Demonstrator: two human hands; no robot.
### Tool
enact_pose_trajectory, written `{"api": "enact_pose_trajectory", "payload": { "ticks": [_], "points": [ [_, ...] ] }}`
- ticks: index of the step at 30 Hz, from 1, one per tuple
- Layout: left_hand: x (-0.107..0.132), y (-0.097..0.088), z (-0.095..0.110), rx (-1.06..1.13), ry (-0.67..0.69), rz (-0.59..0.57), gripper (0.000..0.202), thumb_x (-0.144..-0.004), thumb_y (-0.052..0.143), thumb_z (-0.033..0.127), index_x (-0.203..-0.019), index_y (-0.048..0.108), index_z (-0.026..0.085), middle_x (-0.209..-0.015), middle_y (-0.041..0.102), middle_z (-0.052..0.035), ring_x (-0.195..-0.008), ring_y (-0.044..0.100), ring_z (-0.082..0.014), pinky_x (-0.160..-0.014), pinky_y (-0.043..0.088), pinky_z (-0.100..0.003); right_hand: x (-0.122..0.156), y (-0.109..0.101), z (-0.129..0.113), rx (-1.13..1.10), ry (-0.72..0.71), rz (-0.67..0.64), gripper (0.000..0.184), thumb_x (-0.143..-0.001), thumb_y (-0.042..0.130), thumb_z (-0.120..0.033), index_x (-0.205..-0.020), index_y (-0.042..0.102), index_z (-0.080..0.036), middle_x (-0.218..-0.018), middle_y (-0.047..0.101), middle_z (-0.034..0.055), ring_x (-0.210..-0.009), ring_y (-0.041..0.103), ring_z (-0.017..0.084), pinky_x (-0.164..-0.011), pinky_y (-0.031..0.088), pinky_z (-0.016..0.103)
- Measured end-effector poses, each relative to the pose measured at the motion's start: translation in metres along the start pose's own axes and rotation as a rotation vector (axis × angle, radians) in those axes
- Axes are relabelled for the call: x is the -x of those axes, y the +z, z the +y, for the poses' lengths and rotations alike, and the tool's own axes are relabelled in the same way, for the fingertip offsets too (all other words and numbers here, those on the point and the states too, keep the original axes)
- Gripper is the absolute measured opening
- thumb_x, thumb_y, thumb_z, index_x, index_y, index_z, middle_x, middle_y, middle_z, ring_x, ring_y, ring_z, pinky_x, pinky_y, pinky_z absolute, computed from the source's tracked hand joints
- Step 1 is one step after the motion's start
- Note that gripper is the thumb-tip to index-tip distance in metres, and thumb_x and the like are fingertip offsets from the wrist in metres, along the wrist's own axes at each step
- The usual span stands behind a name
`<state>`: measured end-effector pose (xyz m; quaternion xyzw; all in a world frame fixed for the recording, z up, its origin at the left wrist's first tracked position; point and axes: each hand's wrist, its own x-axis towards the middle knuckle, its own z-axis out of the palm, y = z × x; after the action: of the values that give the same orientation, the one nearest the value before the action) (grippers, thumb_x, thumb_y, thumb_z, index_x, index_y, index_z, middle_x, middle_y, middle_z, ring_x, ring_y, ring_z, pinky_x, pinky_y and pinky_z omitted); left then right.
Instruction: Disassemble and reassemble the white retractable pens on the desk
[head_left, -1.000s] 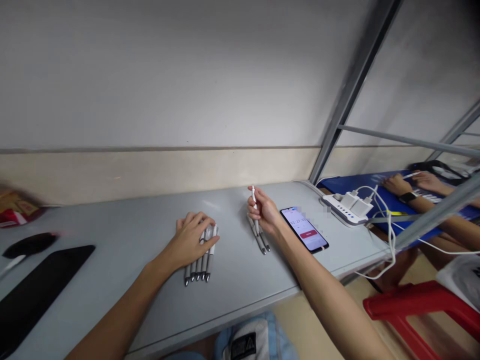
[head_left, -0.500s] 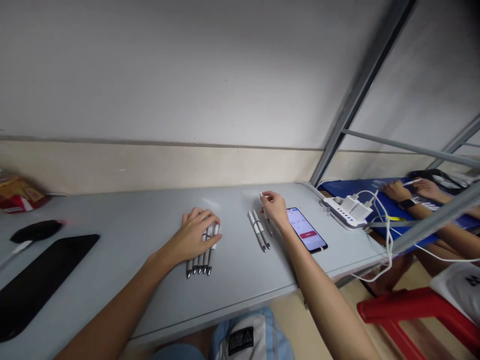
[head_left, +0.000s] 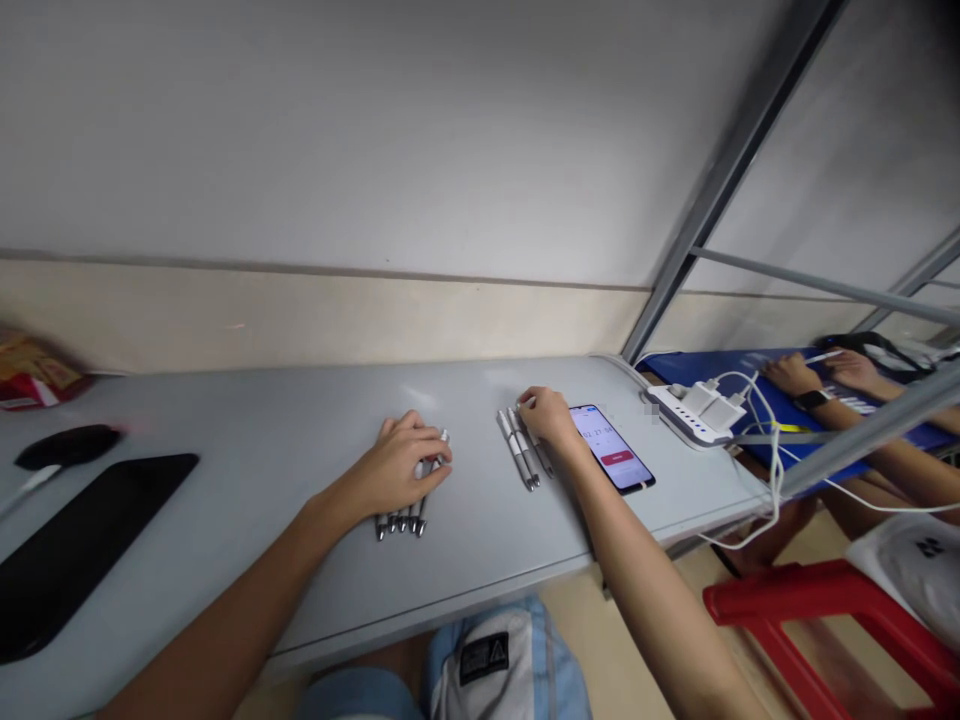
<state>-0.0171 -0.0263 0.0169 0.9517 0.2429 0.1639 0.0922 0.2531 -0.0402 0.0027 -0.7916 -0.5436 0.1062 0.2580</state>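
My left hand (head_left: 397, 468) lies curled over a row of several grey pens (head_left: 401, 522) on the grey table (head_left: 262, 440), its fingertips pressing on the pens' upper ends. Only the pen tips stick out toward me from under the palm. My right hand (head_left: 547, 415) is closed on one pen that it holds down flat on the table, right beside two other grey pens (head_left: 520, 460). A lit phone (head_left: 615, 450) lies just right of that hand.
A white power strip (head_left: 694, 415) with chargers and cables sits at the table's right end by a slanted metal post (head_left: 720, 180). Another person's hands (head_left: 795, 372) work on a blue surface beyond. A black pad (head_left: 75, 540), black object (head_left: 67, 445) and snack pack (head_left: 30, 370) lie left. A red stool (head_left: 825, 610) stands lower right.
My right hand lowered the upright pen and laid it down beside the two pens by the phone. My left hand stayed on its row of pens, fingers curling further over them.
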Motion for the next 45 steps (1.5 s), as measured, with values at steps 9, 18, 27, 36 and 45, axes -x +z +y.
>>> {"api": "enact_pose_trajectory", "payload": {
  "ticks": [9,18,27,36,45],
  "points": [
    [0.0,0.003,0.001,0.011,0.017,-0.001,0.02,-0.088,0.051,0.033,-0.083,0.068,0.025,-0.075,0.066,-0.0003,-0.087,0.046,-0.0197,-0.079,0.027,-0.036,0.001,-0.002,0.001,0.024,0.016,-0.052,0.022,-0.073,0.056,-0.021,-0.091,0.07,-0.019,-0.082,0.07,0.0076,-0.072,0.061,0.017,-0.065,0.041,0.024],
    [0.0,0.003,0.003,0.04,0.004,-0.005,0.02,-0.088,0.051,0.033,-0.081,0.069,0.026,-0.075,0.065,0.0003,-0.086,0.048,-0.0187,-0.08,0.028,-0.035,0.004,-0.004,0.0,0.053,-0.003,-0.055,0.025,-0.072,0.055,-0.02,-0.093,0.069,-0.022,-0.083,0.069,0.0074,-0.073,0.061,0.018,-0.065,0.04,0.025],
    [-0.001,0.006,0.003,0.11,-0.093,0.073,0.013,-0.081,0.059,0.034,-0.088,0.062,0.023,-0.075,0.061,0.0018,-0.089,0.052,-0.0194,-0.087,0.033,-0.036,0.005,-0.007,-0.002,-0.017,-0.026,0.035,0.021,-0.078,0.054,-0.024,-0.094,0.067,-0.021,-0.08,0.068,0.0067,-0.07,0.059,0.017,-0.063,0.038,0.026],
    [-0.006,-0.002,0.001,0.652,-0.261,0.176,0.016,-0.08,0.056,0.028,-0.093,0.06,0.02,-0.086,0.064,-0.0017,-0.08,0.06,-0.0162,-0.072,0.045,-0.027,0.019,-0.005,-0.028,-0.607,-0.495,-0.126,0.029,-0.084,0.056,-0.032,-0.11,0.063,-0.02,-0.088,0.063,0.0034,-0.08,0.058,0.014,-0.07,0.044,0.025],
    [-0.006,-0.003,0.001,0.742,-0.269,0.158,0.026,-0.083,0.057,0.037,-0.103,0.063,0.021,-0.09,0.068,-0.0036,-0.078,0.061,-0.0152,-0.067,0.046,-0.025,0.029,0.01,-0.045,-0.81,-0.489,-0.467,0.036,-0.084,0.057,-0.049,-0.08,0.065,-0.014,-0.06,0.054,-0.0019,-0.055,0.046,0.009,-0.056,0.036,0.023]
  ]
}}
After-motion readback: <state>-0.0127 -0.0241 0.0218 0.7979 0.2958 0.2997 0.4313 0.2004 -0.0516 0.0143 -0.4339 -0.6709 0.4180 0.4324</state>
